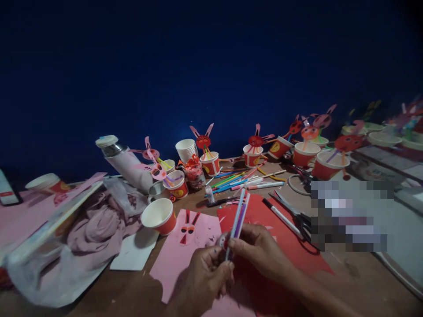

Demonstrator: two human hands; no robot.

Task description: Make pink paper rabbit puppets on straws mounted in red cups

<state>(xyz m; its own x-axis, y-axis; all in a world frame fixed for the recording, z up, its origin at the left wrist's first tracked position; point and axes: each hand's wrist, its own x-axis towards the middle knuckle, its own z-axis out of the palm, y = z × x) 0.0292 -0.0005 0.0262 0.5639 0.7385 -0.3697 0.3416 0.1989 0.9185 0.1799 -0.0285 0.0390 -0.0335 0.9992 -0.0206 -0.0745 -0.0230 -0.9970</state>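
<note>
My left hand (209, 273) is closed around the lower ends of a few thin purple and pale-blue sticks (242, 213). Higher up, my right hand (259, 248) pinches the same sticks, which lean slightly right. A small round piece (223, 240) shows beside my left fingertips; its kind is unclear. Under my hands lie a pink paper sheet (165, 273) and a red paper sheet (297, 246). A pink paper rabbit face (187, 233) with dark eyes and a red nose rests on the pink sheet, left of my hands.
Scissors (299, 215) and a marker (282, 218) lie to the right. Loose coloured sticks (234, 178) spread behind. Red paper cups (209, 165) with rabbit figures line the back. An uncovered cup (160, 215), a thermos (128, 165) and a cloth (99, 224) stand left.
</note>
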